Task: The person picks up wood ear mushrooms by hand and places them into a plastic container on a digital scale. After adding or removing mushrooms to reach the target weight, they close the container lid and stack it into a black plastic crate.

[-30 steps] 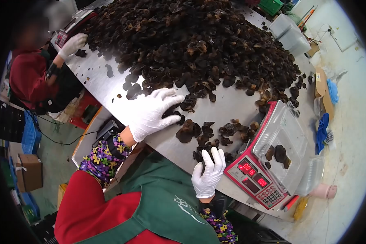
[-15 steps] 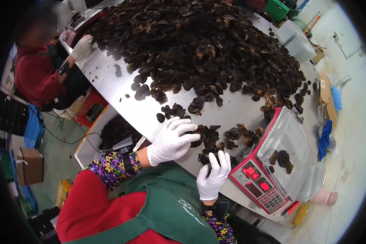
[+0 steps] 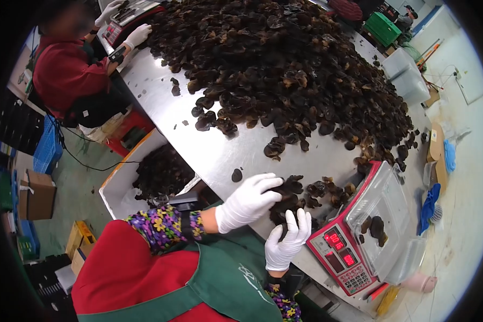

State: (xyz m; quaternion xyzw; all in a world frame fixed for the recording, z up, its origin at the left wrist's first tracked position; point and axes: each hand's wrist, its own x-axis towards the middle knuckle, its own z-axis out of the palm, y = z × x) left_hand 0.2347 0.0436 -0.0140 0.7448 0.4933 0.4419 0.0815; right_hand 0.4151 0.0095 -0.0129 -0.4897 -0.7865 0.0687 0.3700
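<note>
A small heap of dark wood ear mushrooms (image 3: 291, 199) lies on the steel table between my two white-gloved hands. My left hand (image 3: 249, 203) rests against the heap's left side, its fingers stretched out and touching the pieces. Just below the heap, my right hand (image 3: 288, 241) is open, with thumb and fingers apart and the fingertips near the lower pieces. Several looser wood ear pieces (image 3: 331, 192) lie to the right of the heap. On the red scale (image 3: 341, 263), a clear plastic tray (image 3: 400, 225) holds a few pieces.
A large mound of wood ears (image 3: 284, 70) covers the far part of the steel table (image 3: 214, 161). A white bin (image 3: 115, 196) with dark pieces stands at left. A co-worker (image 3: 70, 75) works beyond it. Clear containers (image 3: 405, 78) and a blue cloth (image 3: 429, 209) are at right.
My left hand has moved right, and the pieces above it have been gathered into the heap, leaving one single piece behind. My right hand stays beside the heap. The view has shifted slightly.
</note>
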